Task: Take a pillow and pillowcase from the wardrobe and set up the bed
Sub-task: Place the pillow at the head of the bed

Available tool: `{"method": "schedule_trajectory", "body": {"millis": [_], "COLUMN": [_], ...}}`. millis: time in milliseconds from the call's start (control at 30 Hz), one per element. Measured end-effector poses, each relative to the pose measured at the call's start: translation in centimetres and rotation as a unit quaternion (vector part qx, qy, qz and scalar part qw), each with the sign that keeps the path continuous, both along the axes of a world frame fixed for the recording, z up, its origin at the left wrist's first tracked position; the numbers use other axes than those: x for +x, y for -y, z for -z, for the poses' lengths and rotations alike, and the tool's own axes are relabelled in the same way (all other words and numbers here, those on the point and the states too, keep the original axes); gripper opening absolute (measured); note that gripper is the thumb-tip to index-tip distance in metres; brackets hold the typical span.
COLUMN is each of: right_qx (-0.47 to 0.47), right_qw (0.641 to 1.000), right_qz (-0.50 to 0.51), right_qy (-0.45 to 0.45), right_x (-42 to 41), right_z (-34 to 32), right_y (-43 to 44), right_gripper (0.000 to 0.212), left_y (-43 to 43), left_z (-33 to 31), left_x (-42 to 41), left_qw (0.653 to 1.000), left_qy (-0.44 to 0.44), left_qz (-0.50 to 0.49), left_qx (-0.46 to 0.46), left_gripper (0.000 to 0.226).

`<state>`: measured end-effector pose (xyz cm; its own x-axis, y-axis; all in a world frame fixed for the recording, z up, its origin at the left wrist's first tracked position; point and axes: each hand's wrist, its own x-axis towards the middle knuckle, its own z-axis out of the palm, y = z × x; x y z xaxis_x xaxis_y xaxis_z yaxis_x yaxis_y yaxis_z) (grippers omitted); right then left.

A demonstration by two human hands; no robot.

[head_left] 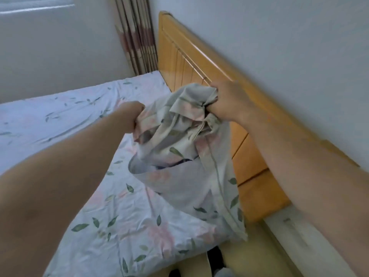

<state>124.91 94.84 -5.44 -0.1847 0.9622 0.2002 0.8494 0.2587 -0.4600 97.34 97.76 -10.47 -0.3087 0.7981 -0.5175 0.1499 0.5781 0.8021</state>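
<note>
A floral pillowcase point(179, 148), pale with green leaves and pink blooms, hangs bunched in the air above the bed's near corner. My left hand point(131, 116) grips its left edge in a fist. My right hand point(225, 100) grips the gathered top edge on the right, close to the headboard. Between the two hands the cloth's mouth gapes a little, and something dark shows inside; I cannot tell what it is. The rest of the pillowcase drapes down to the mattress corner. The bed point(60, 120) carries a sheet of the same floral print. No pillow is plainly visible.
A wooden headboard point(185, 56) runs along the white wall on the right. A striped curtain point(137, 37) hangs in the far corner. Tan floor point(239, 262) shows in the gap by the bed's corner, with dark objects low in the frame.
</note>
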Motion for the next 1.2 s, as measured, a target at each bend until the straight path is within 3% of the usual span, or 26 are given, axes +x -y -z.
{"method": "schedule_trajectory", "body": {"millis": [33,133,200,300,400,533,600,700,767,833,933,1000,1100,1200], "right_qx": [0.034,0.116,0.136,0.079,-0.041,-0.173,-0.272,-0.408,-0.457,-0.499,-0.593,-0.611,-0.566,-0.515], "right_qw": [0.999,0.993,0.989,0.988,0.972,0.947,0.926,0.896,0.877,0.851,0.777,0.753,0.785,0.825], "right_qz": [-0.002,0.011,0.021,0.03,0.05,0.095,0.135,0.151,0.148,0.165,0.208,0.234,0.24,0.213], "right_qy": [0.009,-0.006,-0.043,-0.133,-0.224,-0.255,-0.225,-0.087,-0.019,0.005,-0.031,-0.067,-0.068,-0.089], "right_x": [0.1,0.8,1.3,2.0,2.6,3.5,4.2,6.1,7.1,7.7,8.3,8.3,7.8,6.9], "right_z": [-0.6,-1.8,-1.4,1.4,6.4,15.6,21.3,30.6,36.1,40.8,45.8,48.3,51.5,53.5], "right_y": [-2.0,-7.2,-9.5,-11.2,-12.5,-13.3,-12.6,-10.6,-9.5,-8.9,-8.1,-7.8,-7.6,-9.0], "right_gripper": [0.007,0.016,0.021,0.033,0.04,0.049,0.051,0.05,0.048,0.046,0.037,0.037,0.049,0.061], "left_y": [-1.8,-4.4,-4.5,-4.1,-3.9,-2.1,-0.6,2.8,5.1,7.2,8.3,8.0,9.3,8.4], "left_z": [-0.7,-3.7,-4.3,-0.7,5.0,14.2,19.8,30.9,40.9,46.3,47.4,49.0,58.1,56.0], "left_x": [-1.0,-0.9,0.6,2.7,3.7,5.3,5.7,5.5,4.3,4.6,6.3,6.6,4.1,4.6], "left_qw": [0.997,0.976,0.953,0.928,0.931,0.942,0.956,0.964,0.947,0.916,0.909,0.92,0.923,0.915], "left_qy": [0.02,0.038,0.017,-0.007,0.028,0.025,0.005,0.017,0.009,-0.074,-0.136,-0.099,-0.057,-0.055], "left_qz": [-0.057,-0.13,-0.168,-0.217,-0.255,-0.284,-0.28,-0.222,-0.151,-0.102,-0.062,-0.068,-0.148,-0.245], "left_qx": [0.048,0.168,0.252,0.303,0.26,0.175,0.091,-0.146,-0.283,-0.38,-0.39,-0.372,-0.351,-0.317], "left_gripper": [0.012,0.036,0.01,0.011,0.022,0.031,0.044,0.06,0.066,0.079,0.057,0.066,0.099,0.112]}}
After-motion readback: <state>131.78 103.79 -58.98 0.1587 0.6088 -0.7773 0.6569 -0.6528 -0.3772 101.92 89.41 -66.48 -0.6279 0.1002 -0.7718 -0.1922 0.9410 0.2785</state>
